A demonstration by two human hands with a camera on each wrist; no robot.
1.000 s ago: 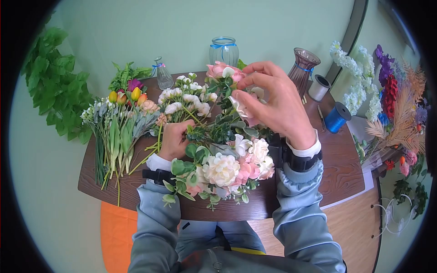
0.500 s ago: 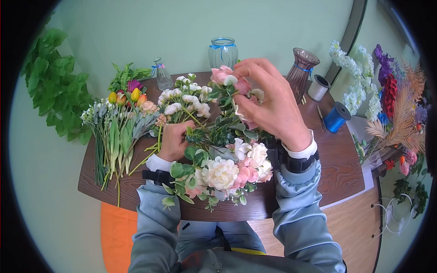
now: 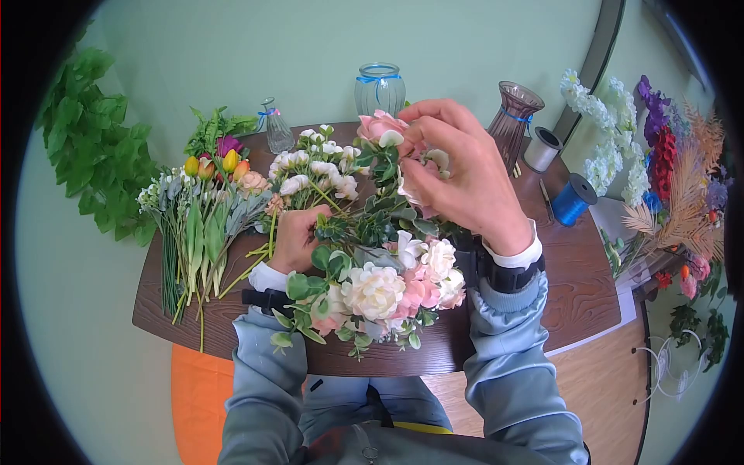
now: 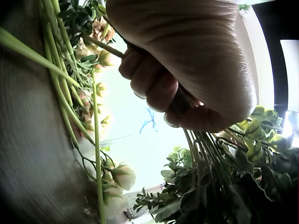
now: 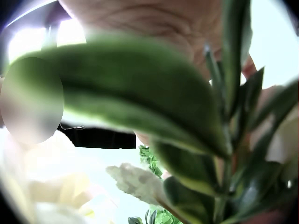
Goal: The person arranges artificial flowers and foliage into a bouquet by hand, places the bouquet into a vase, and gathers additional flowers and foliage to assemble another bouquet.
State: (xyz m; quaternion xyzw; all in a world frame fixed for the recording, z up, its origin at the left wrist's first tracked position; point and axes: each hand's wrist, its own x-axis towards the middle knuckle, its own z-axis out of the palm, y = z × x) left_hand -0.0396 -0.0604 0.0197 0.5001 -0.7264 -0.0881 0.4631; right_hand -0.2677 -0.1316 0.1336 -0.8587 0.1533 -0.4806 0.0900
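Observation:
My left hand point(image 3: 297, 239) grips the bundled stems of a bouquet; the left wrist view shows its fingers point(image 4: 154, 84) curled round them. Out of that fist the bouquet spreads to the right, with cream peonies point(image 3: 373, 293), pink blooms point(image 3: 419, 291) and round green leaves point(image 3: 310, 288) on the near side. On its far side my right hand point(image 3: 473, 178) pinches a pink rose point(image 3: 382, 126) between thumb and bent fingers, the fingertips partly hidden by petals. A large leaf point(image 5: 135, 88) covers much of the right wrist view, in front of the palm.
Loose tulips point(image 3: 231, 160), white flowers point(image 3: 310, 167) and cut stems lie on the table's left. Behind stand a small glass bottle point(image 3: 279, 133), a glass jar point(image 3: 380, 94) and a purple vase point(image 3: 514, 116). White point(image 3: 543, 150) and blue ribbon spools point(image 3: 575, 200) sit at right.
My right hand has drawn slightly left and toward me, and the pink rose has shifted with its fingers. The near blooms have dipped a little left. My left hand has kept its grip in place.

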